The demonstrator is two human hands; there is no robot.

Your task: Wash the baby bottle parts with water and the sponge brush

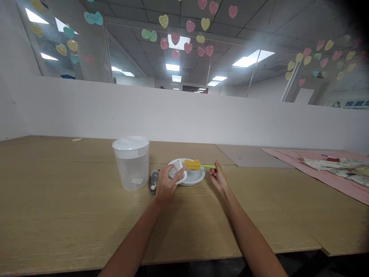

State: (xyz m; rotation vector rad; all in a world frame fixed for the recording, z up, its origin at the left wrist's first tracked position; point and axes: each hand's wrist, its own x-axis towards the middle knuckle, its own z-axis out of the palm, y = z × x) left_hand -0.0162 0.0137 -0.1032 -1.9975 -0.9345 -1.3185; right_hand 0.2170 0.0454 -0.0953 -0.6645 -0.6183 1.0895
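My left hand (pixel 166 184) is closed around a clear cup (pixel 174 170) with red print and a white handle-like part. The cup lies tilted over a white plate (pixel 195 180), its mouth towards the right. My right hand (pixel 218 177) grips the light green handle of a sponge brush (pixel 192 165). The brush's yellow sponge head is level with the cup's mouth, close to it or just touching; I cannot tell which. Partly hidden behind my left hand, a round metal tray (pixel 150 187) carries a small clear piece (pixel 155 176) and a small white piece (pixel 153 187).
A translucent bucket with a white lid (pixel 131 163) stands left of the tray. Pink cloth (pixel 284 159) with items on it covers the table's right end. A thin flat piece (pixel 77 139) lies at the back left. A white wall (pixel 173 115) bounds the wooden table (pixel 80 215).
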